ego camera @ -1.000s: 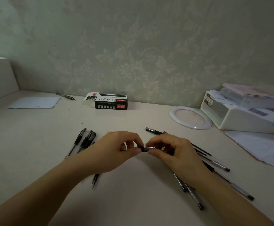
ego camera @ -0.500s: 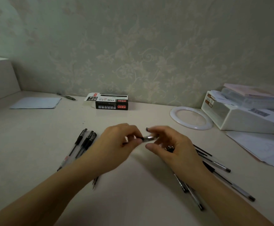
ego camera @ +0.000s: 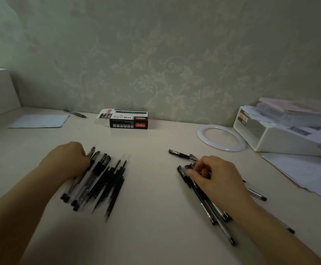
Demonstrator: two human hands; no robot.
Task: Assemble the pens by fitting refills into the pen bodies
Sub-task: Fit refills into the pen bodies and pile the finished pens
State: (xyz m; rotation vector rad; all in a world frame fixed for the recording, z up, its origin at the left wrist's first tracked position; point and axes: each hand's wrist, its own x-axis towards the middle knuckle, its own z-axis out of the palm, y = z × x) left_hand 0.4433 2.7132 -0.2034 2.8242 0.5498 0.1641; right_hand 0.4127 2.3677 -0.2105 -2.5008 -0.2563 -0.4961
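Behind both hands' unclear grips on pens, box (ego camera: 128,121) reads "1120".

There is a single view, from a wide-angle camera worn on the person's head. It looks forward and down over a pale desk (ego camera: 156,236) toward a papered wall (ego camera: 175,54) that fills the upper half of the picture. Both forearms enter from the bottom corners, so the camera sits close above the near edge. The left hand (ego camera: 68,159) and right hand (ego camera: 217,176) lie around mid-height. Straight lines bow toward the edges. No second view shares the scene.
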